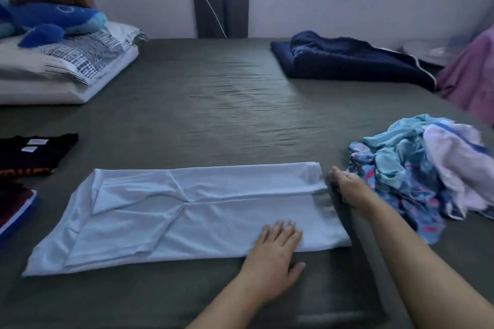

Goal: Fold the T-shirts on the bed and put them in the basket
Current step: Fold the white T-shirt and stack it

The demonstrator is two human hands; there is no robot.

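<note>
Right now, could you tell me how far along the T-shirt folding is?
Done: folded dark shirts lie at the left. In hand: the white shirt, sides folded in, left hand flat on it, right hand at its end. Left: the pile at the right. No basket in view.

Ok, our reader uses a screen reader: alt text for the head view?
A pale blue T-shirt lies partly folded on a grey-green bed, left hand flat on it, right hand at its end. Unfolded clothes sit right, dark folded shirts left.
</note>
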